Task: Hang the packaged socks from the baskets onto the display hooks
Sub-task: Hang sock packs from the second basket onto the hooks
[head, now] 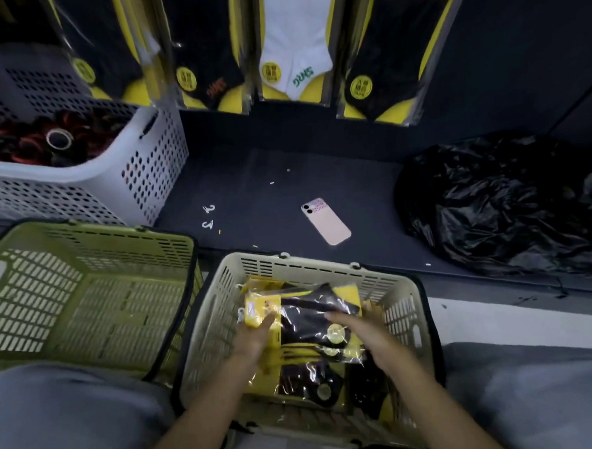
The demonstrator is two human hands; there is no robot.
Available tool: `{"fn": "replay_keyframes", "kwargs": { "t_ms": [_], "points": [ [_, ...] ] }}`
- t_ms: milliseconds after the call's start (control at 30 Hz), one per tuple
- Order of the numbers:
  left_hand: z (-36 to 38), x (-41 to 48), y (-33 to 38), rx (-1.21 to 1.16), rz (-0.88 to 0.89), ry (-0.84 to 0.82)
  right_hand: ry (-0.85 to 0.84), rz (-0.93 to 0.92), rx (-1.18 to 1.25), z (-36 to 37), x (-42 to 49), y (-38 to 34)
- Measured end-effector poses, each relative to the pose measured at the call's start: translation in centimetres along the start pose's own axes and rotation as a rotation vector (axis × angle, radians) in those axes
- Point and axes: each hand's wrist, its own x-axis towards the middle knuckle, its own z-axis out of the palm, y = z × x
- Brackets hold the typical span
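A beige basket in front of me holds several packs of black socks on yellow cards. Both my hands are inside it. My left hand holds the yellow card end of the top sock pack. My right hand holds the same pack from its right side, fingers over the clear wrapper. More sock packs lie underneath. On the display wall above hang rows of packaged socks: black pairs, a white pair and another black pair.
An empty green basket stands to the left. A white perforated basket with dark and red items and a tape roll sits at the back left. A pink phone and a black plastic bag lie on the dark shelf.
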Motion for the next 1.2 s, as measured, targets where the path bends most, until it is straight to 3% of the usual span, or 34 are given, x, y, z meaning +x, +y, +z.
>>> {"fn": "replay_keyframes", "kwargs": {
  "t_ms": [133,233,300,400,467,567,800,933,1200],
  "points": [
    [0.1,-3.0,5.2,-0.170,0.282,0.081,0.032,-0.098,0.155,-2.7,-2.9,-5.1],
    [-0.4,-6.4,9.1,-0.369,0.296,0.074,0.067,-0.156,0.345,-3.6,-5.2,-8.4],
    [-0.6,-9.1,11.2,-0.513,0.293,-0.105,0.036,-0.202,0.485,-3.8,-6.1,-10.1],
    [-0.1,-12.4,14.0,-0.590,0.403,-0.505,-0.046,-0.260,0.603,-3.7,-7.3,-11.9],
    [0.8,-14.0,15.5,-0.537,0.489,-0.602,-0.130,-0.306,0.642,-3.4,-8.0,-12.7],
    [1.9,-15.4,17.2,-0.503,0.577,-0.540,-0.176,-0.393,0.581,-3.2,-8.8,-13.2],
    [1.3,-17.9,21.3,-0.317,0.863,-0.254,0.150,-0.745,0.374,-7.7,-10.9,-17.6],
    [1.8,-19.4,23.4,-0.203,1.025,-0.247,0.125,-0.956,0.206,-9.1,-12.9,-22.6],
    [3.7,-21.9,26.7,-0.149,1.167,-0.235,0.189,-1.038,0.303,-10.2,-14.2,-26.9]
  ]
}}
